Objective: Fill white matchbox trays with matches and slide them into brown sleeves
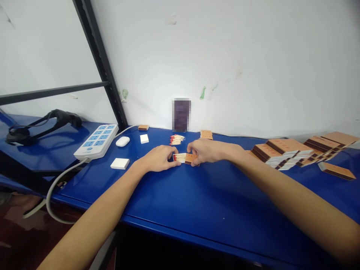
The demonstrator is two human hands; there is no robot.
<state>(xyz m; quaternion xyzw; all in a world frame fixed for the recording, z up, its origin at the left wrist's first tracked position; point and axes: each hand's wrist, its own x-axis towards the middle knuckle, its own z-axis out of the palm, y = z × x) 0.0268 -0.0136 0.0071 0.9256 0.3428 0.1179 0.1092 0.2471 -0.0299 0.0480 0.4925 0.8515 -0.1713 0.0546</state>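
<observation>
A matchbox [191, 159] lies on the blue table in front of me, its white inner tray [182, 157] slid partly out to the left. Red-headed matches [179, 157] show inside the tray. My left hand [159, 158] pinches the tray's left end between thumb and fingers. The brown sleeve is gripped at its right side by my right hand [206, 150], whose fingers cover part of it. Just behind the box is a loose pile of matches [176, 140] with red heads on the left.
Stacked matchboxes [284, 148] fill the right side, with a single matchbox [337, 171] beside them. Leftward are two small white boxes [119, 163], a white rounded case [122, 141] and a power strip [97, 141] with its cable. A black rack post [104, 60] rises behind.
</observation>
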